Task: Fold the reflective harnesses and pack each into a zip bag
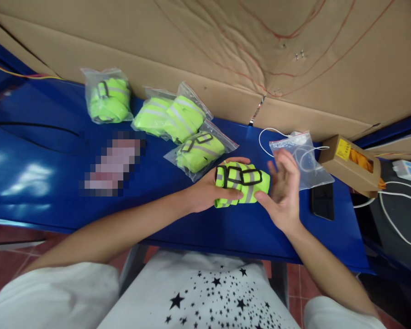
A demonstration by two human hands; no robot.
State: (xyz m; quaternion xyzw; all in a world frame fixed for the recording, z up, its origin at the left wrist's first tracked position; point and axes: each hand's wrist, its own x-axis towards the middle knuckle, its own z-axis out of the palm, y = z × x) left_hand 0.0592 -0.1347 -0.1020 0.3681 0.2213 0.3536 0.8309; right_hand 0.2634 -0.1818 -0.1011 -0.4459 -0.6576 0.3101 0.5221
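Note:
My left hand (205, 189) is wrapped round the left part of a rolled neon-yellow reflective strap bundle (247, 194) with grey bands and black buckles on top. The bundle is held above the blue table (198, 228). At its right end, my right hand (285, 196) has its fingers raised and apart, with the thumb tip at the bundle's edge. Just behind the bundle lies a clear zip bag (202, 153) holding a similar roll with black buckles. Right of my right hand, a flat clear zip bag (313, 176) lies on the table.
More bagged yellow rolls (111, 100) stand along the cardboard wall (192, 59). A pixelated flat item (113, 164) lies at left. At right are a dark phone (322, 202), a cardboard box (351, 164) with orange contents, and white cables (393, 219).

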